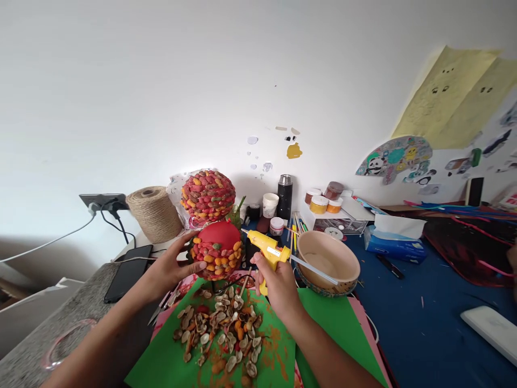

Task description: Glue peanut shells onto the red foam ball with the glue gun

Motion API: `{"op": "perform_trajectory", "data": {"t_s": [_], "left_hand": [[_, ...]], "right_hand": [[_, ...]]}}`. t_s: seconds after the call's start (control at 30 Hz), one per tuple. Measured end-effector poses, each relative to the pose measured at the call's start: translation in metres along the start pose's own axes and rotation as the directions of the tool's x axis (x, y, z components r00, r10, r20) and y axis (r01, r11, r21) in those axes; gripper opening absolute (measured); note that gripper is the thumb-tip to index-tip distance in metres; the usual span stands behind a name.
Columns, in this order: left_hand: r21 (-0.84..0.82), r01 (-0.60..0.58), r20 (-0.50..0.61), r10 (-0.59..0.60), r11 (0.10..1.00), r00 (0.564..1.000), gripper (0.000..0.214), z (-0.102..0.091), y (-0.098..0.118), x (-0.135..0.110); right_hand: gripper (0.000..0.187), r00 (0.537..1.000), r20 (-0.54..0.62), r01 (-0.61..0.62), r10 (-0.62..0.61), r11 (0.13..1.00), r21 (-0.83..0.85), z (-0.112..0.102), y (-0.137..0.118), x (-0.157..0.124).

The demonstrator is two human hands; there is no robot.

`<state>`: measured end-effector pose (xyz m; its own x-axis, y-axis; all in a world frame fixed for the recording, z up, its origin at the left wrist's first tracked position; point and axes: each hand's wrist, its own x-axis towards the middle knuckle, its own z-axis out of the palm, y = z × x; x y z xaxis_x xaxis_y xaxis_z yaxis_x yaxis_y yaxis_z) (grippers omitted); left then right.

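Observation:
My left hand [180,263] is wrapped round the side of a red balloon [220,233]; its lower part is covered with painted peanut shells in orange, red and green, and its top is bare. In my right hand [278,285] is a yellow hot glue gun [270,249], its nozzle pointing left, close to the balloon's upper right side. A clear glue stick [315,270] sticks out of the gun's back. Behind the balloon stands a ball [208,195] fully covered in painted shells. Below my hands, loose peanut shells [226,315] lie scattered on green paper [157,366] smeared with orange paint.
To the right is a bowl [350,253], with a tissue pack [393,249] beyond it. Paint jars [319,203], a black flask [285,199] and a white cup [270,205] stand along the wall. At left are a twine spool [155,215], a phone [128,274] and scissors [161,308].

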<state>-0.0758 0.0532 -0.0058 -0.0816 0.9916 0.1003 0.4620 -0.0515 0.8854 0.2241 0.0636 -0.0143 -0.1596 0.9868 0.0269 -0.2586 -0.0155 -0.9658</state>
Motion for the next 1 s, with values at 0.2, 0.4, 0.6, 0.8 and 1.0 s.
{"op": "perform_trajectory", "data": {"t_s": [0.2,0.4,0.6,0.8,1.0], "left_hand": [[-0.064,0.004,0.039,-0.001,0.998,0.999,0.104,-0.008,0.001,-0.003],[-0.147,0.044,0.084,-0.032,0.988,0.996,0.105,-0.01,0.003,-0.002],[-0.222,-0.002,0.132,0.032,0.975,0.991,0.097,-0.004,-0.007,0.009],[-0.256,0.007,0.216,0.05,0.967,0.975,0.101,0.0,-0.019,0.02],[-0.283,0.018,0.178,0.034,0.959,0.983,0.097,-0.009,-0.017,0.017]], "right_hand": [[0.071,1.0,0.0,-0.002,0.002,1.0,-0.012,0.0,0.001,0.0],[0.07,1.0,0.003,0.0,0.0,1.0,-0.017,0.001,0.0,-0.001],[0.069,1.0,0.011,0.009,-0.009,1.0,-0.024,0.002,-0.001,-0.002],[0.069,1.0,0.016,0.011,-0.01,1.0,-0.026,0.003,-0.001,-0.003],[0.067,1.0,0.013,0.025,-0.024,0.999,-0.033,0.002,0.0,-0.003]]}}
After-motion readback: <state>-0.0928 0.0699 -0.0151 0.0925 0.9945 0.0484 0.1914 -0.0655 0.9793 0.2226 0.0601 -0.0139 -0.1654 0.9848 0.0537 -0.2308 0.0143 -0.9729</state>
